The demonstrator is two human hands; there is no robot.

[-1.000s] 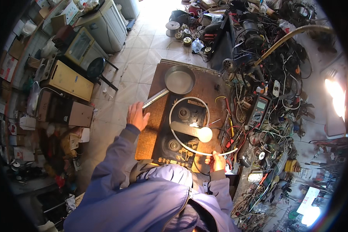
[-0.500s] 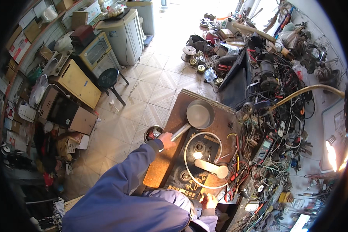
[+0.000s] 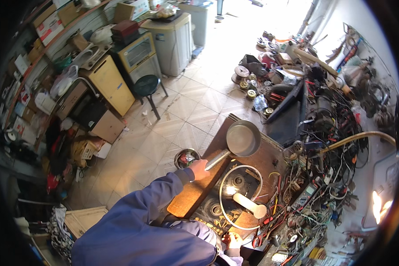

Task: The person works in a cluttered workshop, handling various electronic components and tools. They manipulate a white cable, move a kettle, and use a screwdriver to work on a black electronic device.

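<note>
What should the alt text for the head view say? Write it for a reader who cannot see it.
Seen from above, a person's left hand grips the handle of a grey frying pan on a cluttered wooden workbench. The right hand rests low at the bench's near edge, beside tangled wires; tiled floor lies left.

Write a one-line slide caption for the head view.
Left hand grips the handle of a grey pan on a cluttered workbench; right hand rests near the bench's front edge.
</note>
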